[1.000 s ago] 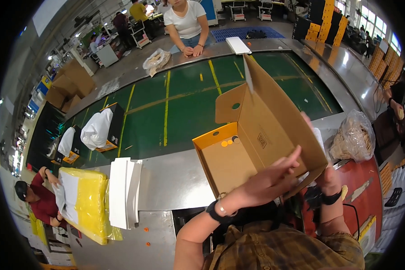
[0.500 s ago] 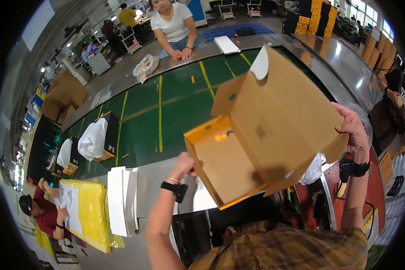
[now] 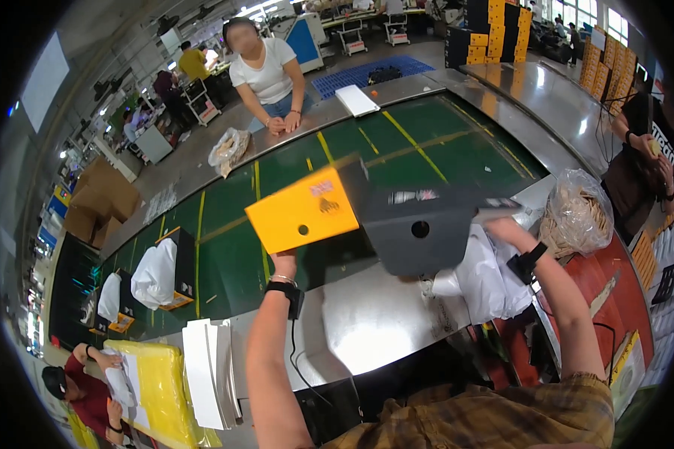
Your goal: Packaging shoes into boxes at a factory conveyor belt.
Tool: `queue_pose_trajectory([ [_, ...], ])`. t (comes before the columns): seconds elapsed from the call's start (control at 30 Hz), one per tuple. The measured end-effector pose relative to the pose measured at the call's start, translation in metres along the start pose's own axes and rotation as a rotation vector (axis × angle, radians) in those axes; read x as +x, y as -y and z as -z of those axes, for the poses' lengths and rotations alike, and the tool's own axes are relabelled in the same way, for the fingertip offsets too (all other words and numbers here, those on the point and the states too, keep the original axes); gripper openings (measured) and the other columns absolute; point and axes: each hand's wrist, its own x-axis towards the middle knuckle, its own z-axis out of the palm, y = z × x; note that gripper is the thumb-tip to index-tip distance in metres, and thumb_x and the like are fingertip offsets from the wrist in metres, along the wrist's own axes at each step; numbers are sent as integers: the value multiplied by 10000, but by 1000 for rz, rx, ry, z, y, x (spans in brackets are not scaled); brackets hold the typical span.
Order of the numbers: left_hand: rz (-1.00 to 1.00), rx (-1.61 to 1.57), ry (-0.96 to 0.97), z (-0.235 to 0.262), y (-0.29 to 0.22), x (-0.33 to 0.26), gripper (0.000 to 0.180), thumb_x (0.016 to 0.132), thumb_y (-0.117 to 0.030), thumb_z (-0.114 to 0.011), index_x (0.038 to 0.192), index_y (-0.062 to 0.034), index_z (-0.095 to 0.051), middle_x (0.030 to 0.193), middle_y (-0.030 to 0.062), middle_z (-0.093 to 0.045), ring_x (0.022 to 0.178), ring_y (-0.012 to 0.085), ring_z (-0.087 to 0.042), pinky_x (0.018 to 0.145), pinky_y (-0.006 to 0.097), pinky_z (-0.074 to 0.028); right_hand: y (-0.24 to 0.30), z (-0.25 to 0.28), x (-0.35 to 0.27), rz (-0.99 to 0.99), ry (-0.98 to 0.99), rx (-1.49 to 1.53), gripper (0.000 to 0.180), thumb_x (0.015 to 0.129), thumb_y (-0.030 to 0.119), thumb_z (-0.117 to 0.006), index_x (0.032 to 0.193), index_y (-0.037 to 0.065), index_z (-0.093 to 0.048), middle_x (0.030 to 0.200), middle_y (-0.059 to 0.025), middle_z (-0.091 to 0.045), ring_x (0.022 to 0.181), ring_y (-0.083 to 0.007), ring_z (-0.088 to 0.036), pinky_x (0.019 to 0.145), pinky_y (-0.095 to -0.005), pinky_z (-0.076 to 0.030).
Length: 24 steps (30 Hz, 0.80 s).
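Your one head camera looks down from above, close over your raised arms, facing green conveyor belt [image 3: 292, 187]. Fisheye bends edges. No second view.

Orange-and-black box [image 3: 367, 217], held up, level, above belt

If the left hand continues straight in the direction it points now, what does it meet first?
The left hand points up and away, already against the underside of the box at its yellow end. Beyond that lies the green conveyor belt, though depth is unclear.
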Motion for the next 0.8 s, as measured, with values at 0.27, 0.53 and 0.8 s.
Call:
queue_pose_trajectory([
  [0.27,-235,638,79,-71,-66,-2,195,958,-120,-528,1085,6,-607,953,52,-659,868,180,-653,720,297,-537,74,45,30,-353,-56,507,556,1001,318,-445,1442,14,-299,1320,-220,-502,1214,-273,-508,1018,-356,-378],
  [0.53,211,575,-28,-149,-149,-119,236,938,-40,-488,1172,-19,-506,1177,119,-571,958,235,-641,802,451,-579,156,124,76,187,-586,655,764,1005,494,-332,1522,13,-39,1587,-181,-87,1470,-272,-102,1172,-365,-99],
  [0.8,1117,-138,-310,-106,-134,-324,206,912,5,-442,1079,102,-514,1026,260,-642,955,377,-667,785,376,-609,149,70,51,-266,-21,576,448,851,241,-686,1221,8,-586,1289,-129,-565,995,-171,-566,854,-305,-459],
])
